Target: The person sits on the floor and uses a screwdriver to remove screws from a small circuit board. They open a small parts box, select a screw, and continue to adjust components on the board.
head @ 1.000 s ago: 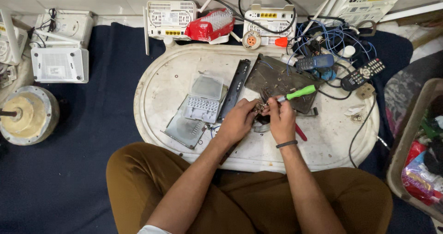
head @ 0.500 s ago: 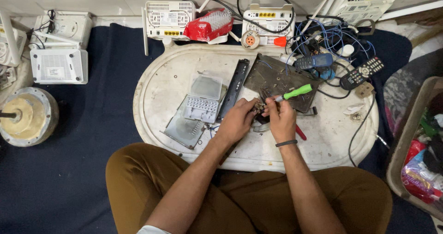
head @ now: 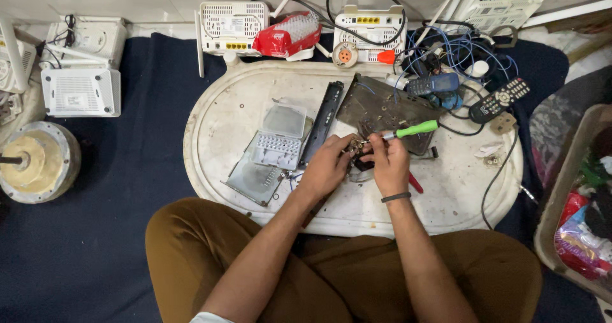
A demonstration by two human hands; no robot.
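Note:
I sit behind a white oval tray (head: 229,106) on the floor. My left hand (head: 327,165) grips a small dark electronic part (head: 361,162) at the tray's middle. My right hand (head: 390,162) holds a green-handled screwdriver (head: 413,130), its tip pointing left into that part. Just beyond my hands lies a dark circuit board (head: 382,106). A grey keypad panel (head: 275,150) and a black strip (head: 322,120) lie to the left of my hands. A red-handled tool (head: 415,183) pokes out beside my right wrist.
White routers (head: 231,23) (head: 370,28) (head: 81,90) and a red bag (head: 288,35) line the far edge. Blue cables, a phone (head: 433,84) and a remote (head: 500,99) crowd the tray's right. A round motor (head: 33,162) sits far left, a bin (head: 574,202) far right.
Both hands stay on the small part, with only slight shifts. The screwdriver's handle has tilted a little.

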